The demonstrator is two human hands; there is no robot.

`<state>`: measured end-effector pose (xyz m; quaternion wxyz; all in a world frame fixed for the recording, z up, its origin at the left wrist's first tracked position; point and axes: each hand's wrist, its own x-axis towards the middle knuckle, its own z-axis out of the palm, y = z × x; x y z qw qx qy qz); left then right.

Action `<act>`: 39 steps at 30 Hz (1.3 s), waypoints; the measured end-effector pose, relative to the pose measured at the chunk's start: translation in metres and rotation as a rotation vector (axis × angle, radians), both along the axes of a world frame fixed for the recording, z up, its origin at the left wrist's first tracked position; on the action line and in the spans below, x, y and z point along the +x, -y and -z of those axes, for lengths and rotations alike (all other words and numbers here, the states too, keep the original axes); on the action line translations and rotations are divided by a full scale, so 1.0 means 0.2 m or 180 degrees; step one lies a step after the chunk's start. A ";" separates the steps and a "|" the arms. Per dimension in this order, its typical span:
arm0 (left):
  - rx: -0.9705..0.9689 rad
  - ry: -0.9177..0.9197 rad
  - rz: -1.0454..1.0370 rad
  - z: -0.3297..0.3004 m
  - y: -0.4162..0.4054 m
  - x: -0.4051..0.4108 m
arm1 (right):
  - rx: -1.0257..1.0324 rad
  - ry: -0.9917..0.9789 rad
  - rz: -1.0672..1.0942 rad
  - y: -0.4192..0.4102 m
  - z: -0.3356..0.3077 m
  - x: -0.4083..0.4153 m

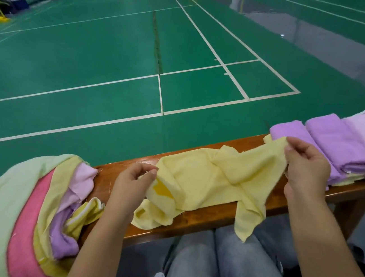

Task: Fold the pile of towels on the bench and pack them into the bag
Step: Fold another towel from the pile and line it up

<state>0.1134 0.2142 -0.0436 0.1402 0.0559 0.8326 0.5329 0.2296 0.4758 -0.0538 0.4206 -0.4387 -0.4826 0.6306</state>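
A crumpled pale yellow towel (215, 181) lies across the wooden bench (200, 219), one end drooping over the near edge. My left hand (133, 186) pinches its left edge just above the bench. My right hand (306, 165) pinches its far right corner and holds it lifted. A loose pile of unfolded towels (31, 210) in pale green, pink, yellow and purple sits at the bench's left end. Folded purple and lilac towels (346, 144) are stacked at the right end. No bag is in view.
Beyond the bench spreads a green court floor (94, 58) with white lines. Yellow net-post bases (0, 19) stand far off. My knees in grey trousers (216, 269) are close under the bench's near edge.
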 end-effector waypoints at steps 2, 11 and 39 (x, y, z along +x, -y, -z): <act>-0.0220 -0.0136 0.0071 0.01 0.02 -0.02 | 0.0051 0.0038 0.0252 -0.04 0.01 0.01; -0.1813 -0.0670 0.1146 -0.09 0.20 -0.18 | -0.0248 0.0284 -0.0414 -0.03 0.02 0.00; -0.0036 -0.0704 0.0093 0.06 -0.12 -0.50 | 0.0123 0.1251 -0.0734 0.00 0.16 -0.04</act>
